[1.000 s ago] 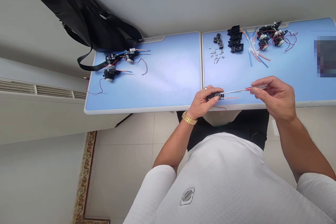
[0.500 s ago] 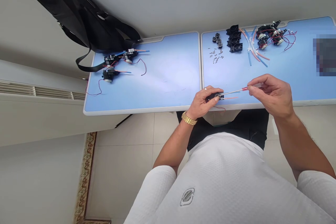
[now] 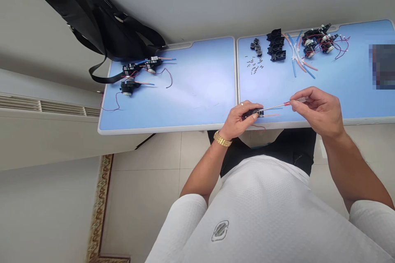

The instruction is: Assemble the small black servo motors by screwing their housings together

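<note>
A small black plastic part (image 3: 257, 112), with a short orange tube (image 3: 271, 115) and a thin red wire (image 3: 259, 126) beside it, is clamped in the curled fingers of the left hand (image 3: 239, 117), over the front edge of a pale blue table (image 3: 197, 90). The right hand (image 3: 319, 109) pinches a red-handled screwdriver (image 3: 286, 104) between thumb and fingers, its thin steel shaft reaching the part. Beyond the part lie tiny metal screws (image 3: 254, 66), round black pieces (image 3: 256, 47), stacked black housings (image 3: 276, 45), loose blue and orange tubes (image 3: 296, 55) and wired assemblies (image 3: 321, 41). Left of the part, more wired assemblies (image 3: 138, 72) lie just beside a black fabric bag (image 3: 98, 20).
</note>
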Demonstrator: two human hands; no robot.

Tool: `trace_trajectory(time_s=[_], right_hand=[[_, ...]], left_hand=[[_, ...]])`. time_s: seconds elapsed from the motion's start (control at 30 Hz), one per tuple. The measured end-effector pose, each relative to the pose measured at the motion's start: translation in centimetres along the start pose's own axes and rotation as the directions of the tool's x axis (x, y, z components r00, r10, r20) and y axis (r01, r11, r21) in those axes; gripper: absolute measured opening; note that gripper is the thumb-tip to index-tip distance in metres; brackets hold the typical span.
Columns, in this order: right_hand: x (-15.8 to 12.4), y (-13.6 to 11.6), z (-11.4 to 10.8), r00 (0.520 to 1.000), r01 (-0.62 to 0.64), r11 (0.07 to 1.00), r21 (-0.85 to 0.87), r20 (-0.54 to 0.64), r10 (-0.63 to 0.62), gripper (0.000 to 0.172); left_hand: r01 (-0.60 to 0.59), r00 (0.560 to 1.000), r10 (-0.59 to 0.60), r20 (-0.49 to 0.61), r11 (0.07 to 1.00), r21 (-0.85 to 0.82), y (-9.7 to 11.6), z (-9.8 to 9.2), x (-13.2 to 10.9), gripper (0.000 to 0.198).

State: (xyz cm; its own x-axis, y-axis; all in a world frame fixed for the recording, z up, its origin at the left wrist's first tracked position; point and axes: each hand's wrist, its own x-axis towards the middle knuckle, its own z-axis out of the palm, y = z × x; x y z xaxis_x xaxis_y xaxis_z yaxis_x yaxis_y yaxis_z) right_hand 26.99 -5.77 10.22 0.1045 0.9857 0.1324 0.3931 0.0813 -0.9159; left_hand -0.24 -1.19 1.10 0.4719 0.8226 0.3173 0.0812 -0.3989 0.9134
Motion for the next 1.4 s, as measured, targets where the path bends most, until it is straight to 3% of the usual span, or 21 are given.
trace_trajectory(time_s=[0.67,1.23,1.4], right_hand=[[0.6,-1.2,-0.8,0.996,0.060,0.996,-0.070,0.073,-0.055,0.008],[0.3,-3.6,-0.8,0.979,0.190,0.961,-0.203,0.112,-0.170,0.010],[0.2,-4.5,-0.7,0.957,0.277,0.938,-0.209,0.151,-0.249,0.013]], left_hand=[[0.003,1.000,-0.004,0.011,1.000,0.013,-0.2,0.0,0.0,0.039],[0.030,0.999,-0.031,0.022,0.999,0.030,0.2,-0.1,0.2,0.043],[0.025,0.999,-0.026,0.021,0.999,0.023,0.2,-0.1,0.2,0.043]])
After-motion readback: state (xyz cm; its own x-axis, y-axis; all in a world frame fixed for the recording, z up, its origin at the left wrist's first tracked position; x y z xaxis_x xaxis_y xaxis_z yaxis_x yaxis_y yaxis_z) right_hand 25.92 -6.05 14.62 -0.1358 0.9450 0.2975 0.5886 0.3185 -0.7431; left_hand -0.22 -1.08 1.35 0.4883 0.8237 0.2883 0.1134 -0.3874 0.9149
